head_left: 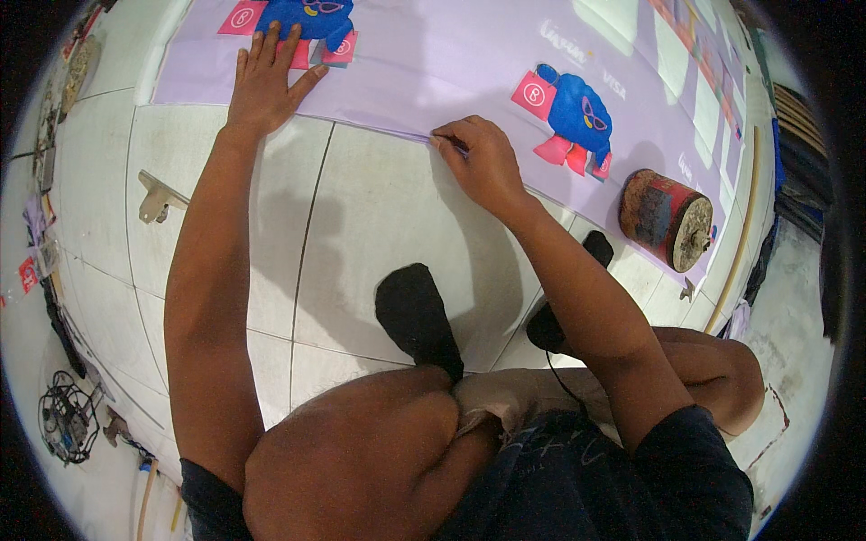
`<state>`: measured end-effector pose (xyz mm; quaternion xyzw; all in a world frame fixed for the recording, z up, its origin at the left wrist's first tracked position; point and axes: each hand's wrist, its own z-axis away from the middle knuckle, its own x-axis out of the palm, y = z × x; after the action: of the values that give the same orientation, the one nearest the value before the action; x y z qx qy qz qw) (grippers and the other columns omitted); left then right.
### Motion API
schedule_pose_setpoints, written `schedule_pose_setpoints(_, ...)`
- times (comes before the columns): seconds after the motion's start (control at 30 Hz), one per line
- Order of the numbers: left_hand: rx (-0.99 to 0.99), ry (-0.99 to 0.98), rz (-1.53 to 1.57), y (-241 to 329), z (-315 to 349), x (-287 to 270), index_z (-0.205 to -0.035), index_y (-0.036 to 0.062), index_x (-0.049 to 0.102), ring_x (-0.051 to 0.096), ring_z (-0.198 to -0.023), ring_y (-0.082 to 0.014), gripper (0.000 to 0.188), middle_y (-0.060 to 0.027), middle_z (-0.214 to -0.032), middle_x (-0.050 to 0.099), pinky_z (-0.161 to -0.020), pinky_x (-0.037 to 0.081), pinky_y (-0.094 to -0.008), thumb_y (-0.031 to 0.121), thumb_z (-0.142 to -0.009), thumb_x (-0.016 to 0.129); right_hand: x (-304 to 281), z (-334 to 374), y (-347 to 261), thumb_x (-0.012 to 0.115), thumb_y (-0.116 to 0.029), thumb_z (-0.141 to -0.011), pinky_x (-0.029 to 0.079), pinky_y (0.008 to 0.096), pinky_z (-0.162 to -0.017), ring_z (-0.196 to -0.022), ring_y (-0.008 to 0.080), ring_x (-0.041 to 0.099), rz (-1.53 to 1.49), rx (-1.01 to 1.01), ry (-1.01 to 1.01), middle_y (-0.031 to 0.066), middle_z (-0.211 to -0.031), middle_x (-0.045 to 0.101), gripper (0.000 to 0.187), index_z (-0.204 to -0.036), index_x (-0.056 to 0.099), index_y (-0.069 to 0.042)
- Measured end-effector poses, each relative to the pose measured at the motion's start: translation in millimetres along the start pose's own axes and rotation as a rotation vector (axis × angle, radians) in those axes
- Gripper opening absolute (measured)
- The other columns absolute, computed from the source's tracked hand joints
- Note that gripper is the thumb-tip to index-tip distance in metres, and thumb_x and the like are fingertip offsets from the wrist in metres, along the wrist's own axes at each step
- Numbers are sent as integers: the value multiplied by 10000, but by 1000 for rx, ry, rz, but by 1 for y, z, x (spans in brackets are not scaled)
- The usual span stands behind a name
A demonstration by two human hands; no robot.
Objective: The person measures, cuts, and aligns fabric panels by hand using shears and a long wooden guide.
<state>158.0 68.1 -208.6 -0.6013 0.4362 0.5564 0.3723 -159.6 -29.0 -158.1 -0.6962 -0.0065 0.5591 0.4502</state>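
Note:
A lilac printed banner sheet point(397, 81) with blue cartoon figures and pink bags spreads over the tiled floor ahead of me. My left hand point(266, 86) lies flat on it at the far left, fingers spread over one blue figure. Nearer the middle, my right hand point(478, 158) pinches the sheet's near edge between thumb and fingers. To the right of that hand, a rusty cylindrical weight point(663, 216) rests on its side on the sheet. A metal bulldog clip point(161, 198) lies on the tiles left of my left forearm.
Another small clip point(688, 288) is on the floor beside the weight. A long wooden stick point(744, 230) runs along the right side, near dark rolled material point(798, 162). Tangled black cable point(68, 417) lies at lower left. My black-socked feet point(415, 311) stand close to the sheet.

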Motion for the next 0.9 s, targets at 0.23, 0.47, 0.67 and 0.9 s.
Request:
schedule_pose_setpoints(0.23,17,19,6,-2,0,1,-1538,180,229,132,-1476,-336,823,-154,-1591,179,-1191,116,-488,691,-914,394,1,-2,-1,654,-220,-867,459,453,-805,-872,327,606,-8,73,-9,134,-859,661,166,-890,709,-66)
schedule_pose_setpoints(0.47,13,23,3,0,-2,3,-1533,179,248,139,-1477,-332,828,-158,-1588,188,-1190,120,-487,706,-909,385,5,1,-3,650,-232,-868,437,453,-773,-866,314,601,42,95,9,116,-858,657,157,-908,717,-95)
schedule_pose_setpoints(0.67,0,109,24,-5,3,2,-1523,172,279,163,-1470,-343,814,-181,-1574,216,-1185,138,-487,685,-908,419,10,4,-10,676,-194,-834,422,428,-746,-846,286,597,110,18,66,86,-865,656,114,-900,722,-114)
schedule_pose_setpoints(0.9,185,117,175,38,25,-17,-1485,185,372,235,-1435,-391,727,-213,-1549,257,-1160,168,-534,558,-893,573,13,9,-5,702,-136,-809,416,399,-717,-780,266,591,199,-116,127,67,-815,639,86,-885,712,-96)
